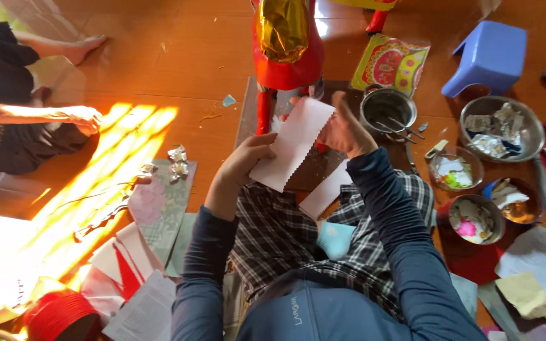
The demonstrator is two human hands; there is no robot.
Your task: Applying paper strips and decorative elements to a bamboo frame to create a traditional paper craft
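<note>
The white strip [292, 144] was up off the floor [191, 57], held between both hands just in front of the red figure [285, 63]; it did not yet seem fixed to anything, and a second strip [325, 197] lay on the lap below the fingers. The left hand [241, 167] reached up from below, fingers clamped on the strip's left edge. The right hand [342, 129] came in from the right, wrist bent, fingers pinched on its upper end. A steel bowl [387, 108] sat just right of the right fingers.
</note>
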